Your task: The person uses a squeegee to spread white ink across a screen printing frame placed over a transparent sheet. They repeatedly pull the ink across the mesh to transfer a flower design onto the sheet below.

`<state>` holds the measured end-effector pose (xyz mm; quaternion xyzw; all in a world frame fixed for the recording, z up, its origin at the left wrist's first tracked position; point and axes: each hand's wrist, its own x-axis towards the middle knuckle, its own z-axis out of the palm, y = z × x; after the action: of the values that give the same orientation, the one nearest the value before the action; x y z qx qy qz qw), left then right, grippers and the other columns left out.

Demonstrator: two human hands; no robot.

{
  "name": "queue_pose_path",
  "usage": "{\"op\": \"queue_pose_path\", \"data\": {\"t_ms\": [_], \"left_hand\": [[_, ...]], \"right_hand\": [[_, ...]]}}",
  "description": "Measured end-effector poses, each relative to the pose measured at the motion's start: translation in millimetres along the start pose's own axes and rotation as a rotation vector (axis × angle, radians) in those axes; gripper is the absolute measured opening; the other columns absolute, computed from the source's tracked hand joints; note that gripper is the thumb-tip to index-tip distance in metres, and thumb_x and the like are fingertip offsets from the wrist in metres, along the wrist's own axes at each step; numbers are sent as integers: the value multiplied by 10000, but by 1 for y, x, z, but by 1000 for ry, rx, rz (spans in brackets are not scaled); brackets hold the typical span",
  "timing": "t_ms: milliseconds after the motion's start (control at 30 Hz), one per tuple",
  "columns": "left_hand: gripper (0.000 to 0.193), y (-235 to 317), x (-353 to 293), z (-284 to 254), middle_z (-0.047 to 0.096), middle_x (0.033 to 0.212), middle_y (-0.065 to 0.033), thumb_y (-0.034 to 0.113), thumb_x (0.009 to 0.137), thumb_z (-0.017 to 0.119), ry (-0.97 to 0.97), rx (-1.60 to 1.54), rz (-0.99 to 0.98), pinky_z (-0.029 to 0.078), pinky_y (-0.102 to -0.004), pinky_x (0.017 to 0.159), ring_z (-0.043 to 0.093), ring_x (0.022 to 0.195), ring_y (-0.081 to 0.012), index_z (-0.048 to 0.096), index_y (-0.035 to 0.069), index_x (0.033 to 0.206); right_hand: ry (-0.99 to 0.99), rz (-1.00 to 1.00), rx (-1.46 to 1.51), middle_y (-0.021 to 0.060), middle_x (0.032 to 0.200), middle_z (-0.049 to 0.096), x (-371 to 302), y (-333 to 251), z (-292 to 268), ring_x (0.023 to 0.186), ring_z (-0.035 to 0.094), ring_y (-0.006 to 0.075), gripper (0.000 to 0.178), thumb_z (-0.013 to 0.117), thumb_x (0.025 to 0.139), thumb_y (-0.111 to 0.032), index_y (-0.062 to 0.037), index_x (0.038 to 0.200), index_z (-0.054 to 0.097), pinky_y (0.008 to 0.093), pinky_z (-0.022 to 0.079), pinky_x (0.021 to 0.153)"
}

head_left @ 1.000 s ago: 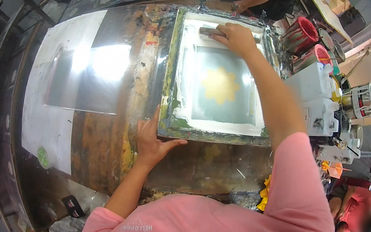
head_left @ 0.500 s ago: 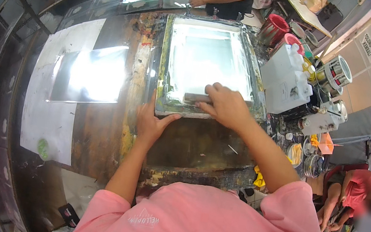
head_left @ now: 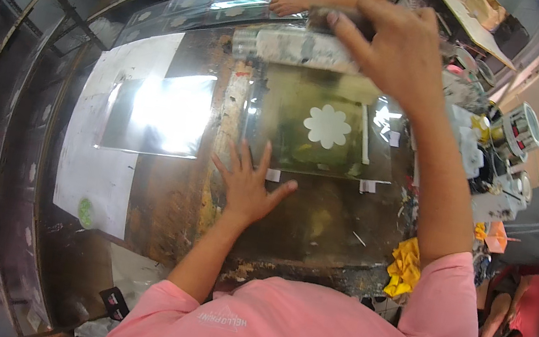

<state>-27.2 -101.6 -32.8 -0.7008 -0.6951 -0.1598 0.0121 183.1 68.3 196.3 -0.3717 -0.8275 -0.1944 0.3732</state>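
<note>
My right hand (head_left: 400, 55) is raised at the far side of the table, closed around a squeegee (head_left: 328, 21). Just below it, the paint-smeared screen frame (head_left: 295, 48) stands tilted up; whether my fingers also grip it cannot be made out. In front of the frame lies a clear sheet with a pale scalloped flower print (head_left: 327, 127), small white tabs at its near edge. My left hand (head_left: 246, 189) is open, fingers spread, beside the near left corner of that sheet. A glossy transparent sheet (head_left: 158, 112) rests to the left on white paper (head_left: 95, 176).
Paint cans (head_left: 523, 127) and pale plastic jugs (head_left: 468, 140) crowd the right side. A yellow cloth (head_left: 407, 268) lies at the near right edge. Drying racks (head_left: 19, 58) stand left. Another person's hand (head_left: 288, 5) is beyond the table; a second person (head_left: 529, 308) sits at right.
The screen frame has swung up from the table, uncovering the flower-printed sheet. My right hand and the squeegee have risen away from me. My left hand has left the frame's corner, fingers spread.
</note>
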Motion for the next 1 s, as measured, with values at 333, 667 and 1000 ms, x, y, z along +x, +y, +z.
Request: {"op": "queue_pose_path", "data": {"t_ms": [333,667,1000], "left_hand": [[634,-12,102,-19,668,1429,-247,410,1009,719,317,-420,-56,80,-640,1307,555,1438,-394,631,-64,1420],[595,-237,51,-24,648,1463,-240,306,979,709,388,-41,-362,123,-651,1303,507,1489,-382,602,21,1490],[429,-279,-49,-6,666,1361,-208,334,940,747,327,192,-291,275,-646,1207,505,1406,-417,699,56,1263]], "right_hand": [[-86,152,-2,230,690,662,88,12,3,649,675,375,602,652,965,-546,15,755,719,473,497,647],[-82,75,-5,269,1042,754,55,24,14,978,715,420,657,597,1025,-583,17,1243,752,456,524,911],[-316,251,13,275,957,758,30,-43,-22,901,734,449,669,612,985,-639,-29,1197,786,501,549,848]]}}
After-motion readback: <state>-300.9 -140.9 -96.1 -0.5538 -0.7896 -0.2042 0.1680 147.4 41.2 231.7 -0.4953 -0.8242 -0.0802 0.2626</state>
